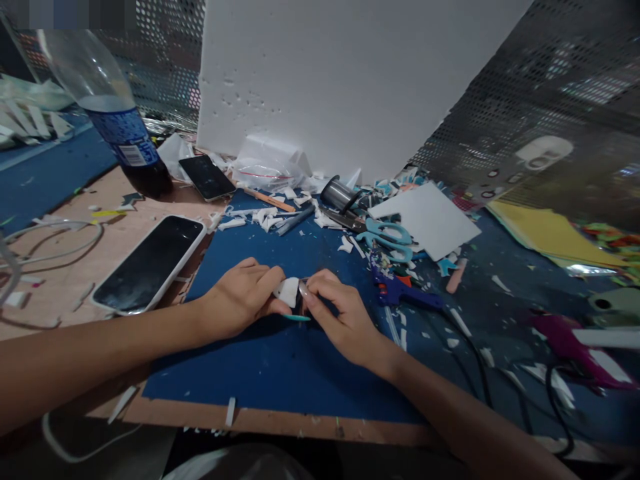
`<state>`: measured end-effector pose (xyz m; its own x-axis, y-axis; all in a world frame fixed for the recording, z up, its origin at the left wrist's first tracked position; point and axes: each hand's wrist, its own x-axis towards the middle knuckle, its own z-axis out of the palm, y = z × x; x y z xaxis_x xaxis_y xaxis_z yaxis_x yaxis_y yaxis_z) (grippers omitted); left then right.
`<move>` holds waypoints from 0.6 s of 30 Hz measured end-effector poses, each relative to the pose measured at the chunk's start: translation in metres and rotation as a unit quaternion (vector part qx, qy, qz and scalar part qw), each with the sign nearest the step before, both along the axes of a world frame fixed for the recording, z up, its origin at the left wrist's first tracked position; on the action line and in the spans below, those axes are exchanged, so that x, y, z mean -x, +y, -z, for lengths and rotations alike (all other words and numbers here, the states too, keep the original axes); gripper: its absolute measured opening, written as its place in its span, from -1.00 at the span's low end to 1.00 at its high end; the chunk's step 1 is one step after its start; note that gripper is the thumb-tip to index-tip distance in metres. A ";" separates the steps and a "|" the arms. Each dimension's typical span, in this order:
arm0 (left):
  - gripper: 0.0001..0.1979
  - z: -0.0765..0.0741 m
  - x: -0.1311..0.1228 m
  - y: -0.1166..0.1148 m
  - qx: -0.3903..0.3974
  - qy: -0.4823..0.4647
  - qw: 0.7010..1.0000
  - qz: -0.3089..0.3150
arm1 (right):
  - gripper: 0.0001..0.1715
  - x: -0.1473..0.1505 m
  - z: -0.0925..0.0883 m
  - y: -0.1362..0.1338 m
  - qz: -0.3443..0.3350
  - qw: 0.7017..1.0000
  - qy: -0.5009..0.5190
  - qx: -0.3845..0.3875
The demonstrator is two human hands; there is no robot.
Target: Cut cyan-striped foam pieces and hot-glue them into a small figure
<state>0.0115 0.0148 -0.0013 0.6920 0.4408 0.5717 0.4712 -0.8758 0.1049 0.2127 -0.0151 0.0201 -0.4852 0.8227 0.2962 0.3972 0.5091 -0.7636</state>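
Over the blue mat (280,373) my two hands meet around a small white piece (288,292) with a teal edge showing beneath it. My left hand (245,293) pinches the piece from the left between thumb and fingers. From the right, the thumb and fingertips of my right hand (340,310) close at the piece's edge, by a small dark part. Whether a separate thing sits in the right fingertips is too small to tell. Beyond my right hand lies a blue glue gun (407,292), and blue-handled scissors (385,233) rest farther back.
A white-edged phone (150,267), a second phone (207,177) and a cola bottle (127,143) stand or lie at left. White scraps, a wire spool (340,193) and a white sheet (427,220) crowd the back. A magenta glue gun (580,350) with a cord lies at right.
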 end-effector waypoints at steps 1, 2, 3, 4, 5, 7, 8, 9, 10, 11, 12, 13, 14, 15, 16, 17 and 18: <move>-0.56 0.000 0.000 0.000 0.001 -0.001 1.000 0.000 | -0.64 0.000 0.000 0.000 0.000 1.000 0.000 0.004; -0.56 -0.001 0.000 0.000 0.002 -0.001 1.000 0.001 | -0.63 0.000 -0.001 -0.001 0.001 1.000 0.001 0.008; -0.56 -0.001 0.000 0.000 0.002 -0.002 1.000 0.002 | -0.63 0.000 -0.002 -0.001 0.003 1.000 0.002 0.015; -0.56 -0.001 0.000 0.000 0.004 -0.001 1.000 0.002 | -0.62 0.000 -0.003 -0.001 0.006 1.000 0.002 0.022; -0.56 -0.001 0.000 0.000 0.005 -0.001 1.000 0.003 | -0.61 0.000 -0.004 -0.002 0.011 0.999 -0.002 0.031; -0.56 -0.001 0.000 0.000 0.008 0.001 1.000 0.004 | -0.59 -0.001 -0.004 -0.002 0.020 0.999 -0.008 0.042; -0.56 -0.001 0.000 0.000 0.011 0.002 1.000 0.002 | -0.58 -0.001 -0.004 -0.002 0.023 0.999 -0.010 0.048; -0.55 -0.001 0.001 0.000 0.013 0.005 1.000 0.000 | -0.58 -0.001 -0.004 -0.002 0.025 0.998 -0.012 0.052; -0.55 0.000 0.001 0.000 0.015 0.008 1.000 -0.003 | -0.57 -0.002 -0.003 -0.001 0.027 0.998 -0.011 0.054; -0.55 0.000 0.001 -0.001 0.013 0.012 1.000 -0.007 | -0.57 -0.002 -0.003 -0.001 0.029 0.998 -0.009 0.055; -0.55 0.000 0.001 -0.001 0.010 0.015 1.000 -0.011 | -0.57 -0.003 -0.002 0.000 0.031 0.998 -0.008 0.054; -0.54 0.000 0.001 -0.001 0.005 0.018 1.000 -0.014 | -0.57 -0.003 -0.002 0.000 0.033 0.998 -0.007 0.053; -0.54 0.000 0.001 -0.001 -0.001 0.021 1.000 -0.018 | -0.57 -0.003 -0.002 0.000 0.036 0.998 -0.005 0.050; -0.53 0.000 0.001 -0.001 -0.008 0.025 0.999 -0.021 | -0.58 -0.003 -0.002 0.000 0.038 0.998 -0.002 0.046; -0.51 0.000 0.000 0.000 -0.015 0.029 0.999 -0.026 | -0.58 -0.004 -0.002 0.000 0.043 0.998 0.002 0.042; -0.49 0.000 0.000 0.000 -0.022 0.036 0.999 -0.032 | -0.59 -0.004 -0.002 0.000 0.051 0.998 0.008 0.034; -0.48 0.000 0.000 0.001 -0.027 0.047 0.998 -0.039 | -0.60 -0.004 -0.002 0.000 0.065 0.997 0.015 0.024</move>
